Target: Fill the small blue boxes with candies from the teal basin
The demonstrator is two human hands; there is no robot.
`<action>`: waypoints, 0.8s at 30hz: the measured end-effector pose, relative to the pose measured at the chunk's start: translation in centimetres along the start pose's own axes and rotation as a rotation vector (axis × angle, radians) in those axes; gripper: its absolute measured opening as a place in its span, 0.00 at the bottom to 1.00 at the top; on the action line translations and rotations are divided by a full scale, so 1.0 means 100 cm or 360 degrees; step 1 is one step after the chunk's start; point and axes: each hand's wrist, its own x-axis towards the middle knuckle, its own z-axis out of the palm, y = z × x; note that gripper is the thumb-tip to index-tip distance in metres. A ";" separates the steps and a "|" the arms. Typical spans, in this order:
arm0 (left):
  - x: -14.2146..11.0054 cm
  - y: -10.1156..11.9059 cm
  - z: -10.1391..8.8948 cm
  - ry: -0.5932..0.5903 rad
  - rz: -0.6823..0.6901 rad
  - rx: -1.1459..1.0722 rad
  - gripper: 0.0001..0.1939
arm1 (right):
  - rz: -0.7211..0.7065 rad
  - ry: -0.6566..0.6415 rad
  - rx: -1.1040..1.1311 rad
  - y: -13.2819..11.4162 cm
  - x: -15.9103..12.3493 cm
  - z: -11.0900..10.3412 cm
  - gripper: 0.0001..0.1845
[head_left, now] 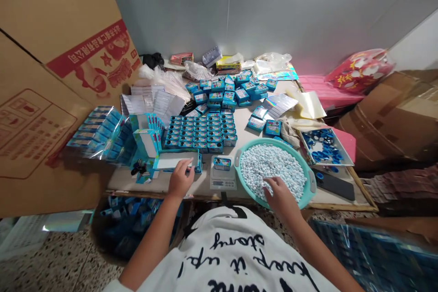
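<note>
My left hand [181, 178] rests at the near edge of an open display box [168, 161] with a white inside. Its fingers are slightly bent, with a gap between thumb and forefinger and nothing visible in them. Blue tins show at the box's right end. My right hand [278, 195] reaches over the near rim of a turquoise basin [312, 181] into small white pellets [272, 164]. Its thumb and forefinger are apart among the pellets; the other fingertips are partly hidden. Between my hands, a blue tin [222, 163] sits on a small digital scale [223, 184].
Rows of tins [200, 130] stand behind the scale, with a loose pile [229, 89] farther back. Folded display boxes [148, 139] stand left. A tray of blue lids [323, 146] and a dark phone [334, 185] lie right. A large carton [51, 100] rises at left.
</note>
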 end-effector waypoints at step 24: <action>0.070 0.181 0.135 -0.0555 -0.0628 -0.1721 0.32 | -0.0039 0.0413 0.0839 -0.017 0.028 -0.082 0.30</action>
